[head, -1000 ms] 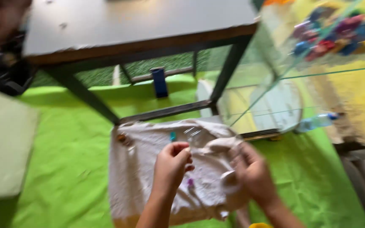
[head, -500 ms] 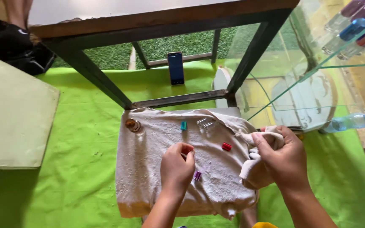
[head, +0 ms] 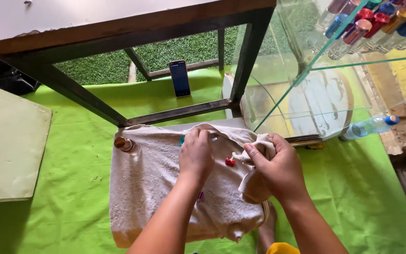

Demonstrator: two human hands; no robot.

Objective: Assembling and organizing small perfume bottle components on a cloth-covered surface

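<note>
— Where are your hands right now?

— Your left hand (head: 196, 157) lies palm down on the beige towel (head: 151, 188), fingers curled over something I cannot make out. Your right hand (head: 278, 171) is clamped on a bunched-up corner of that towel, thumb on top.

— And the towel itself?

— It is spread over a flat block on the green cloth (head: 71, 197), just in front of the metal-framed table (head: 118, 28). A small red piece (head: 230, 162) sits on it between your two hands.

— Anything else close by?

— A small brown-capped bottle (head: 127, 145) lies at the towel's far left corner. A dark phone (head: 180, 78) stands upright under the table. To your right a glass case (head: 316, 89) stands, with a plastic water bottle (head: 370, 127) lying beside it.
</note>
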